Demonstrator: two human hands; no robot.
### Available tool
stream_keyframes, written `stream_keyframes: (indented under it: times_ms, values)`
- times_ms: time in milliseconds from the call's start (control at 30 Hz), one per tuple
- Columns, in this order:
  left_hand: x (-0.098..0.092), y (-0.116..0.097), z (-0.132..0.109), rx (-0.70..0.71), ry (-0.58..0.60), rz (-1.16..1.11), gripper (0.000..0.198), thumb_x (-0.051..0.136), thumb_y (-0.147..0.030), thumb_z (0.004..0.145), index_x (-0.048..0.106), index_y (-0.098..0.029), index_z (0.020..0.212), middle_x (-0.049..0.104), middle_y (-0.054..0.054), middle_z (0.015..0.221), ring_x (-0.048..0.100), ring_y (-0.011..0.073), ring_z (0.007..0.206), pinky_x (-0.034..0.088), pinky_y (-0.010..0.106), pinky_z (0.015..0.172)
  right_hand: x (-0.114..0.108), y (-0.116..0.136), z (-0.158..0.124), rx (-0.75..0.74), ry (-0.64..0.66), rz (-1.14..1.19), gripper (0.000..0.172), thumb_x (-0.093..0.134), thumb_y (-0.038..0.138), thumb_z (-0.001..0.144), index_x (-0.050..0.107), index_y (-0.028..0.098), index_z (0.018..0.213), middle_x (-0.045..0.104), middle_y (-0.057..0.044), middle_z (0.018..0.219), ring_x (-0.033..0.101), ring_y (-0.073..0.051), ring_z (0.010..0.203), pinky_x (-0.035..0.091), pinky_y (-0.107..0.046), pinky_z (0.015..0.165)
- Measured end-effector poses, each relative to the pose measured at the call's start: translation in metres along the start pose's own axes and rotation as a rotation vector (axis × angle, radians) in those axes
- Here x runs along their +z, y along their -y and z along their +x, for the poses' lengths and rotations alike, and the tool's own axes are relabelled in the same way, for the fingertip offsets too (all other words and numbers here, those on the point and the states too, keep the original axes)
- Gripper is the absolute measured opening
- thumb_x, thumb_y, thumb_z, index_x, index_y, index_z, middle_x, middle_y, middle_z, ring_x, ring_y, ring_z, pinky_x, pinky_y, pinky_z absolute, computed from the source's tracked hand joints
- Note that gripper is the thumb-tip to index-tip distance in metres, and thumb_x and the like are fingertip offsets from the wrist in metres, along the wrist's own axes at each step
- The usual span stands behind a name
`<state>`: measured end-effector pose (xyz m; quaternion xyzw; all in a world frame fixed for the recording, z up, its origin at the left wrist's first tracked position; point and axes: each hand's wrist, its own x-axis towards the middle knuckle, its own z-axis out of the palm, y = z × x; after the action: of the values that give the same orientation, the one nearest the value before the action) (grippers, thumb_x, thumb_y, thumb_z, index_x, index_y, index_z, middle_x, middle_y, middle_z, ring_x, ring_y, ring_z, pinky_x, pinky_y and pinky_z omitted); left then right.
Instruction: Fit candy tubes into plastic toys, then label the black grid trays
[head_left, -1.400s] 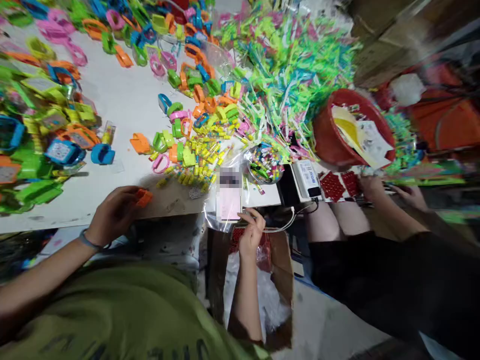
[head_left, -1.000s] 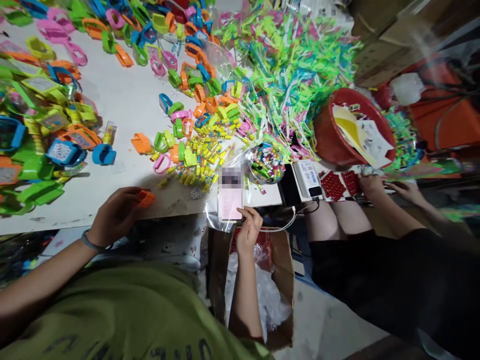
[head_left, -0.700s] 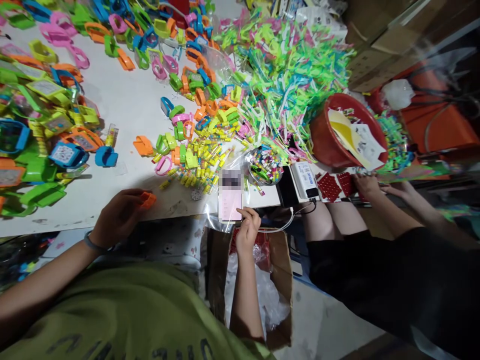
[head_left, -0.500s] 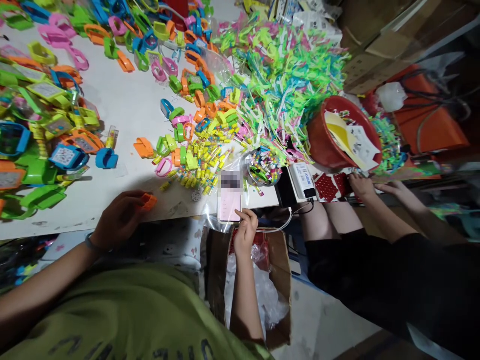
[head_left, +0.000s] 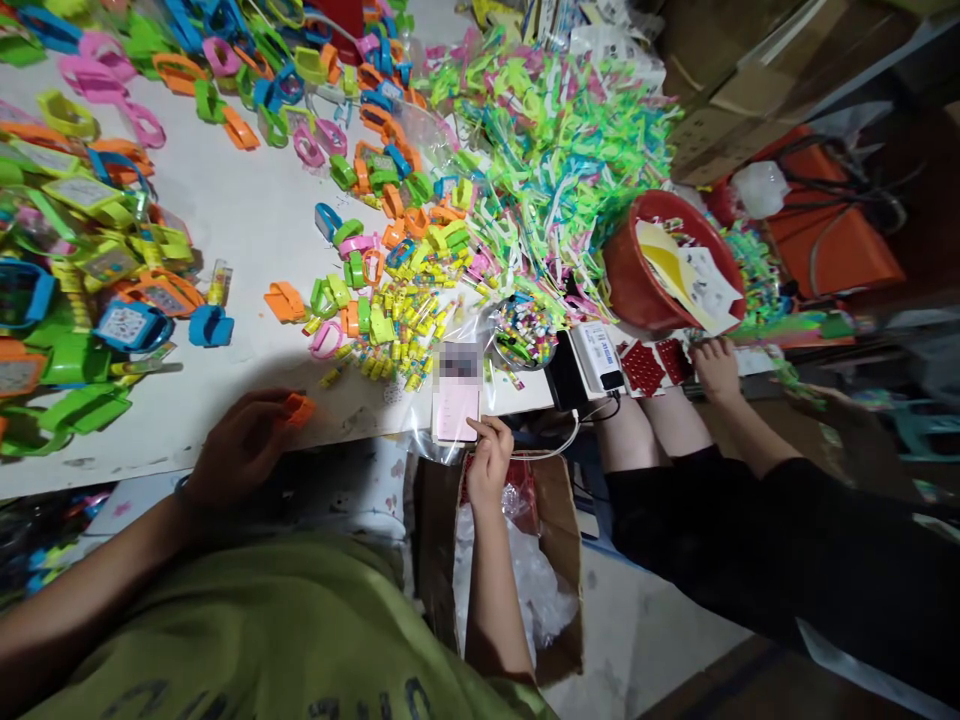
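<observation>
My left hand (head_left: 244, 445) is closed on a small orange plastic toy watch (head_left: 298, 408) at the front edge of the table; the palm is in shadow. My right hand (head_left: 491, 455) points its index finger at the lower screen of a phone (head_left: 456, 415), the other fingers loosely bent. The phone lies on clear plastic at the table edge, part of its screen blurred out. Beyond it lie a heap of small yellow-capped tubes (head_left: 405, 325) and a clear round container (head_left: 523, 330) of small colourful pieces. A single orange watch (head_left: 284, 301) lies ahead of my left hand.
Toy watches (head_left: 124, 325) pile up on the left, green and pink plastic strips (head_left: 555, 150) at the back. A red bucket (head_left: 626, 275), a black device (head_left: 568, 372) and a co-worker's hand (head_left: 718, 368) are on the right. An open carton (head_left: 561, 560) stands below.
The view has shifted slightly, and my hands keep nearly the same poses. The co-worker's farther arm has swung back to the right, blurred, near green strips.
</observation>
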<state>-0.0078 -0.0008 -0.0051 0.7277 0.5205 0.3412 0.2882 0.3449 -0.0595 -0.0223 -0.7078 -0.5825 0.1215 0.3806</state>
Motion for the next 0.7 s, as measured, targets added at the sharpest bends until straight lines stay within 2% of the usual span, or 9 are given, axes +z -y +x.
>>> stream_keyframes:
  times_ms: [233, 367, 700]
  values:
    - [0.000, -0.002, 0.001, -0.027, 0.010, -0.042, 0.014, 0.057, -0.024, 0.089, 0.057, -0.023, 0.103, 0.060, 0.007, 0.118, 0.061, 0.0220, 0.106, 0.051, 0.040, 0.092, 0.000, -0.004, 0.008, -0.043, -0.056, -0.006, 0.048, 0.024, 0.044, 0.102, 0.062, 0.020, 0.119, 0.061, -0.010, 0.111, 0.053, -0.024, 0.108, 0.039, -0.043, 0.092]
    - [-0.001, -0.001, 0.000, -0.032, 0.010, -0.052, 0.016, 0.057, -0.024, 0.088, 0.057, -0.024, 0.103, 0.060, 0.007, 0.119, 0.062, 0.0225, 0.107, 0.051, 0.040, 0.093, 0.001, -0.003, 0.014, -0.021, -0.028, -0.065, 0.050, 0.022, 0.045, 0.102, 0.062, 0.020, 0.120, 0.060, -0.010, 0.113, 0.052, -0.024, 0.110, 0.038, -0.043, 0.094]
    - [0.000, -0.002, 0.001, -0.039, 0.012, -0.052, 0.015, 0.057, -0.024, 0.088, 0.057, -0.023, 0.103, 0.060, 0.007, 0.119, 0.062, 0.0226, 0.107, 0.051, 0.039, 0.093, -0.001, 0.008, 0.013, -0.030, -0.047, -0.052, 0.052, 0.026, 0.045, 0.102, 0.072, 0.022, 0.102, 0.060, -0.008, 0.108, 0.052, -0.023, 0.102, 0.035, -0.041, 0.090]
